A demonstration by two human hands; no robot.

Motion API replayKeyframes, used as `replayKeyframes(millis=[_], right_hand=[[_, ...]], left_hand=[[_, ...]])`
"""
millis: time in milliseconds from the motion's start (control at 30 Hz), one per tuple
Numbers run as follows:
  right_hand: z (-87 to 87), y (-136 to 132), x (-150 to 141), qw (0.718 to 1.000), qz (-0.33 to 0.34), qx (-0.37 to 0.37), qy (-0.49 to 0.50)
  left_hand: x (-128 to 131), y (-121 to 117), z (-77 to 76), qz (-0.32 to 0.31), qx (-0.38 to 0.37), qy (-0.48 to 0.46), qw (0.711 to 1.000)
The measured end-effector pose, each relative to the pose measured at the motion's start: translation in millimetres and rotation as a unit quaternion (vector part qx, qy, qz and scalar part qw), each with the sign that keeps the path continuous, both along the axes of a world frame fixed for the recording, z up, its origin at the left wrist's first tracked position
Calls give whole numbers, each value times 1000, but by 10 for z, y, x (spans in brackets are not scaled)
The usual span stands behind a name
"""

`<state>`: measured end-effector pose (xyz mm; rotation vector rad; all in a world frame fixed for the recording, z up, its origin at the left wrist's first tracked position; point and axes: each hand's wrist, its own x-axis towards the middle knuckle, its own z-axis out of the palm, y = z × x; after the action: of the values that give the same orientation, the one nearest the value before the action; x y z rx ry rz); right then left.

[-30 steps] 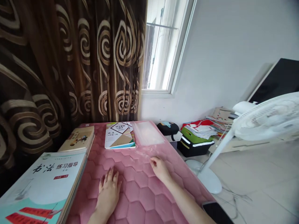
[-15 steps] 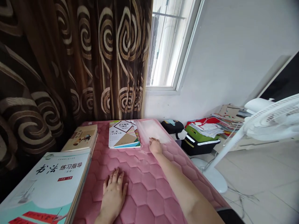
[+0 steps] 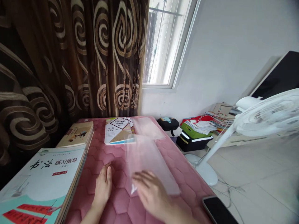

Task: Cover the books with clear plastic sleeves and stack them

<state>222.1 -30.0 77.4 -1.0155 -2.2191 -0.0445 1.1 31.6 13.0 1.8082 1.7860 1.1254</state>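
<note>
My right hand [image 3: 150, 191] is closed on the near edge of a clear plastic book cover [image 3: 161, 168], which spreads over the pink quilted surface [image 3: 121, 202]. The hand is slightly smeared by motion. To its left, my left hand [image 3: 103, 185] rests on its side on the quilting with nothing in it, fingers stretched forward. More clear plastic covers [image 3: 150, 128] lie flat at the far edge. Beside them is a small pile of workbooks [image 3: 118, 132], the top one white with a brown and dark-lined pattern.
On the left stands a stack of books [image 3: 50, 174], a calligraphy workbook on top. A phone [image 3: 218, 210] lies at the right edge. Beyond are a white fan [image 3: 210, 152], a black bin [image 3: 195, 143] with papers, and a patterned curtain [image 3: 100, 62].
My right hand has drawn one plastic cover from the far pile back toward me. My left hand has shifted slightly left and turned on its side. The view has shifted a little right.
</note>
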Motion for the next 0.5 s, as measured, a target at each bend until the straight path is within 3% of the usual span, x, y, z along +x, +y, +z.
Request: replayKeyframes(millis=[100,167,200,267,333,433,500], right_hand=[[-184,-302,-204,982,141,-90,-89],[-151,-284,-204,962,194,-154,-117],[-88,-225,-166,960,185,-182,-105],[80,-45,-31,969,93,-226,-44],[214,169,163,969,-62,-240,-1],[190,439,495,909,-323,-259,-44],[45,541,694,872,-379,-303,-68]], left_hand=[[-1,-13,53,1,-4,-29,1000],[22,-39,61,-6,-10,14,1000],[37,-53,57,-10,-14,45,999],[66,-78,39,-19,-19,106,994],[87,-97,22,-26,-19,154,987],[104,-113,18,-31,-16,193,980],[111,-120,29,-33,-14,205,978]])
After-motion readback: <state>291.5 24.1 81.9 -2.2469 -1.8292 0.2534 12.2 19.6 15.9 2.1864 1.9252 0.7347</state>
